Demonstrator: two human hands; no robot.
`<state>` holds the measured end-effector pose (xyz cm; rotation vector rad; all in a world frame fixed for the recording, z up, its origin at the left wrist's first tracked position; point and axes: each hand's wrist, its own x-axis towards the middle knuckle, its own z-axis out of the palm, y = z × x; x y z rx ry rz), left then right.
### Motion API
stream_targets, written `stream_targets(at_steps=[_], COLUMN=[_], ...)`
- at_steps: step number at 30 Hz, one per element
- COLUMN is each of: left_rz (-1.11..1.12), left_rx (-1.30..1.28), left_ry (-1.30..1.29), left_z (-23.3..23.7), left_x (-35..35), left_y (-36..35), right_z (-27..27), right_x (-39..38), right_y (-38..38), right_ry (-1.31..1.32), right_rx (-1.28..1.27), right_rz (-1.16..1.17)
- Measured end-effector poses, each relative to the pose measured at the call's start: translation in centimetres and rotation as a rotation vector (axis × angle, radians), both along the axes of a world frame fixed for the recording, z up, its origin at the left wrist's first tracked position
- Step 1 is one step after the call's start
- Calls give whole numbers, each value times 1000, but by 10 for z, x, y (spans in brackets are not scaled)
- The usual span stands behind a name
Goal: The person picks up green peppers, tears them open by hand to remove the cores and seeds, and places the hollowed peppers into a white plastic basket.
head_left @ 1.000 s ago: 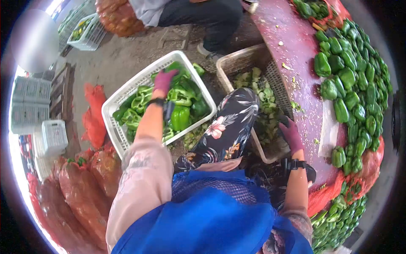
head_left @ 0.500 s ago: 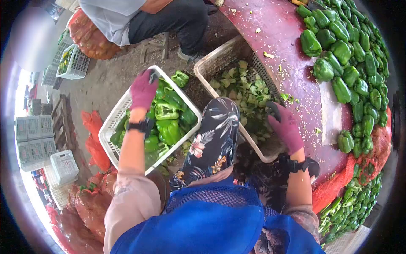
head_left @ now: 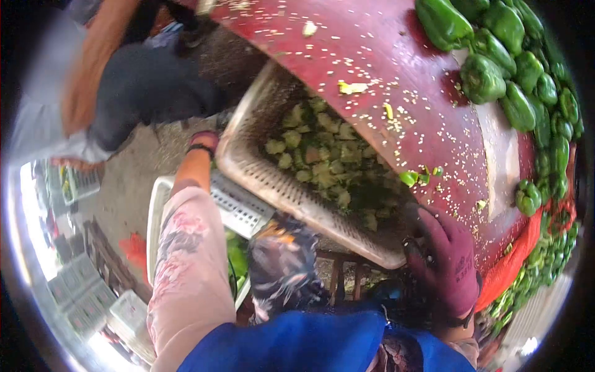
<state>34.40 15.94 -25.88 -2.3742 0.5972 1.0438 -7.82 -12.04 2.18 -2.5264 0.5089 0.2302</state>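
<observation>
My left hand (head_left: 206, 140), in a pink glove, reaches down past the far end of the white crate (head_left: 243, 203), beside the larger crate; its fingers are hidden. Green peppers (head_left: 235, 257) show inside the white crate, partly behind my sleeve and knee. My right hand (head_left: 447, 255), gloved in maroon with dark fingertips, hovers between the table edge and the near corner of the dirty larger crate (head_left: 291, 199). Its fingers are bent and apart, with nothing visible between them. Pale green pepper cores (head_left: 322, 155) lie in the larger crate.
Whole green peppers (head_left: 486, 77) are heaped along the far right of the red table (head_left: 372, 37), which is strewn with seeds and scraps. A person (head_left: 149, 84) sits at upper left. Stacked crates (head_left: 77, 291) stand at lower left. A red mesh sack (head_left: 514, 263) lies at right.
The view has shifted toward the table. My left hand has left the peppers in the white crate and gone down beyond its far end. My right hand has drawn back nearer my body.
</observation>
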Motion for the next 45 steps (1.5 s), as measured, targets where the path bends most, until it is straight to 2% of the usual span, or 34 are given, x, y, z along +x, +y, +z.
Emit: stream_targets(at_steps=[6, 9, 12, 14, 15, 16, 17, 18, 19, 20, 22, 23, 25, 26, 28, 29, 30, 31, 34, 36, 37, 38, 40, 41, 43, 45], left_rz=[267, 372, 478, 554, 495, 363, 117, -42, 2, -48, -33, 12, -168, -71, 5, -10, 209, 27, 80, 253, 173, 276, 461, 401, 178, 99], left_rx=[-37, -96, -172, -226, -239, -241, -226, -338, -458, -525, -554, -548, -502, -653, -541, -282, -102, -146, -149, -290, -309, -326, -364, -595, -927, -1376], left_ry=[-102, -157, -196, -211, -197, -172, -150, -291, -338, -471, -588, -629, -901, -891, -944, -1003, -773, -673, -469, -451, -464, -409, -299, -568, -774, -623], left_z=[-70, -77, -71, -58, -42, -18, 20, 14, 53, 70, 163, 199, 188, 187, 191, 192, 182, 105, 138, 137, 141, 147, 188, 196, 237, 276], left_x=[8, 4, 2, -3, -5, -11, -20, -10, -18, -16, -60, -87, -106, -125, -176, -214, -239, -255, -321, -327, -316, -301, -261, -257, -246, -246], left_y=[23, 24, 22, 18, 13, 6, -3, 17, 18, 36, 41, 47, 131, 161, 197, 196, 195, 261, 206, 199, 199, 197, 166, 154, 109, 55], right_z=[-12, -6, -10, -7, -4, -2, -1, -4, -11, -15, -14, -10, -16, -13, -1, -4, -8, -13, -26, -33, -38, -44, -49, -49, -41, -52], right_x=[15, 23, 22, 19, 17, 14, 11, 6, 1, -1, -6, -7, -11, -10, -5, -2, 4, 13, 51, 72, 79, 83, 87, 88, 85, 72], right_y=[-4, -1, 4, 6, 6, 4, 3, 3, 1, 0, -4, -9, -19, -27, -47, -62, -78, -99, -150, -179, -183, -184, -183, -183, -176, -171], right_ry=[108, 144, 58, 38, 27, -34, -94, -153, -228, -267, -335, -312, -366, -398, -405, -428, -453, -390, -110, -42, -7, 11, 43, 40, 88, 63], right_rx=[42, 62, 24, 1, -22, -42, -61, -77, -89, -98, -110, -4, -26, -40, -120, -173, -226, -279, -504, -568, -594, -575, -536, -524, -482, -545], right_rz=[107, 118, 138, 142, 142, 127, 113, 97, 60, -5, -129, -202, -327, -383, -414, -420, -425, -473, -555, -527, -511, -519, -555, -584, -543, -514])
